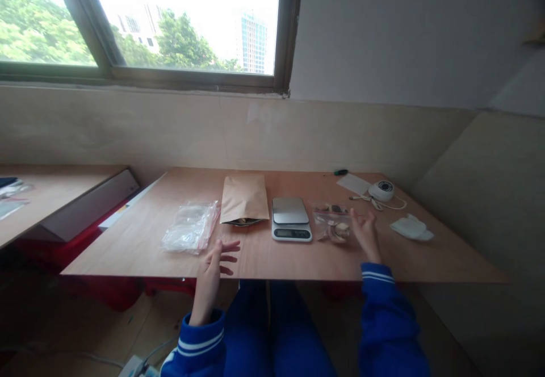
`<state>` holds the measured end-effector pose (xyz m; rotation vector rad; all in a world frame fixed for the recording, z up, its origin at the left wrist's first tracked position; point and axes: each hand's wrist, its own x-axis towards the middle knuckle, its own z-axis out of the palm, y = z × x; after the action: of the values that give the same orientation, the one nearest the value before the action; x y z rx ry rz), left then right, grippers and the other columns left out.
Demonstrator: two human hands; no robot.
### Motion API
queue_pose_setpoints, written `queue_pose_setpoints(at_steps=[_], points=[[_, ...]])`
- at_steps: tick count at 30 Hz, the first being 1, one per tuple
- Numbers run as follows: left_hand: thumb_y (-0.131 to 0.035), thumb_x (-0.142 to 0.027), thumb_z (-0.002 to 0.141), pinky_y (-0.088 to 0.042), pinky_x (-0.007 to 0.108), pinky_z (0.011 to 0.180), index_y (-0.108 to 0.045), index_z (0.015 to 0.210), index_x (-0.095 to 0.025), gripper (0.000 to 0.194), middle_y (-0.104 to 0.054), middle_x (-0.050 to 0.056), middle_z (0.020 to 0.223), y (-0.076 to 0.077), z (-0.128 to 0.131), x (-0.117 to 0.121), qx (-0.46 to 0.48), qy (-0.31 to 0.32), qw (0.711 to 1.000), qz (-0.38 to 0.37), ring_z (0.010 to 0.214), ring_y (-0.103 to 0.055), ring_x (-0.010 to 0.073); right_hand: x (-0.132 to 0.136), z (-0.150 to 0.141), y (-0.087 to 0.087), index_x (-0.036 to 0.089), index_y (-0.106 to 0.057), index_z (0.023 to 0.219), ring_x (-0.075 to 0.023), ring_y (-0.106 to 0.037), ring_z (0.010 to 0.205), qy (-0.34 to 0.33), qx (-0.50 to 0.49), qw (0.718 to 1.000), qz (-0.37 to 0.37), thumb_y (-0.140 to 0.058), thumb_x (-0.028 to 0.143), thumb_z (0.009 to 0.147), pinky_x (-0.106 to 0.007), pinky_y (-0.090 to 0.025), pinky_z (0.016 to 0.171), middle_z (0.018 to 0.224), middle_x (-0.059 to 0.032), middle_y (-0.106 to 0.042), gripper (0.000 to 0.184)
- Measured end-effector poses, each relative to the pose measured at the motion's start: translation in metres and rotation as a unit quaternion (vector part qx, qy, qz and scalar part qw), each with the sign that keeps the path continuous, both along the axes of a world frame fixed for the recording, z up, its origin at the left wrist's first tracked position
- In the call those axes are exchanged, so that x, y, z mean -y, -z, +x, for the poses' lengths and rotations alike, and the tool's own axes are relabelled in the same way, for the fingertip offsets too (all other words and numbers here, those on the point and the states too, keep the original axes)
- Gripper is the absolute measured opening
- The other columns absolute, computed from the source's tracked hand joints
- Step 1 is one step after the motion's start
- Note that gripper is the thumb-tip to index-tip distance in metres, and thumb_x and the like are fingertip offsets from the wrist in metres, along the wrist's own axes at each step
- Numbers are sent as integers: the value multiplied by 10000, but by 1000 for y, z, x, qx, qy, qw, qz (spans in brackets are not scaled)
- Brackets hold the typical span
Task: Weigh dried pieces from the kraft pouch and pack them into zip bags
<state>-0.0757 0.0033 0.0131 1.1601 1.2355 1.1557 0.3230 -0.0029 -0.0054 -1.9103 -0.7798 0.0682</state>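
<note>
The clear bag of brown and dark pieces [330, 231] lay right of centre in the frame, on the table [255, 258] beside the kitchen scale [290, 211]. The right hand [364, 228] was at its right side, fingers parted; whether they touched the plastic could not be told. The left hand [213, 260], lower left of centre, was loosely spread and held nothing. Handling the bag well probably called for a light pinch on the plastic, clear of the lumps, with its mouth kept up. The pieces blurred together, the scale's display was unreadable, the paper pouch's [246, 195] inside was hidden, and the lower edge cut off both sleeves.
</note>
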Motion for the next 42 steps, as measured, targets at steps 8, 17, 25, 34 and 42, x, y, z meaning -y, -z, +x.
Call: queue_pose_setpoints(at_steps=[8, 17, 25, 34, 42], points=[[-424, -459, 883, -501, 376, 868, -633, 1123, -192, 416, -645, 104, 1175, 33, 11, -18, -151, -1, 981, 124, 1037, -609, 236, 2, -26, 72, 64, -356, 1370, -428, -261, 1346, -58, 205, 968, -131, -370, 616, 818, -585, -270, 1025, 1456, -280, -286, 781], [-541, -100, 774, -300, 455, 1101, -540, 1280, -220, 520, -459, 86, 1430, 34, 15, -111, -490, 17, 827, 274, 1362, -340, 277, -23, -44, 40, 93, -236, 1449, -413, -48, 1417, -125, 155, 964, -175, -403, 513, 861, -671, -108, 1062, 1536, -241, -133, 742], [-521, -258, 868, -482, 335, 844, -654, 1171, -285, 332, -746, 60, 977, 3, 19, -113, -541, 49, 795, 270, 854, -694, 234, -10, -162, -16, 201, -564, 1238, -192, -483, 1262, -529, 149, 835, 18, -347, 283, 960, -401, -377, 1077, 1333, -99, -547, 362], [-512, -374, 888, -466, 271, 639, -664, 1151, -334, 306, -759, 56, 815, -42, 26, -80, -557, -7, 787, 264, 764, -704, 235, -51, -232, -27, 82, -524, 1267, -290, -548, 1179, -425, 302, 848, -95, -391, 123, 939, -417, -451, 989, 1263, -209, -579, 356], [-558, -338, 857, -479, 266, 653, -696, 1094, -310, 276, -764, 41, 836, -37, 36, -74, -466, -6, 847, 254, 813, -709, 237, -59, -225, -31, 95, -623, 1121, -322, -688, 860, -449, 243, 847, -146, -529, 139, 884, -395, -507, 747, 1009, -232, -694, 260]])
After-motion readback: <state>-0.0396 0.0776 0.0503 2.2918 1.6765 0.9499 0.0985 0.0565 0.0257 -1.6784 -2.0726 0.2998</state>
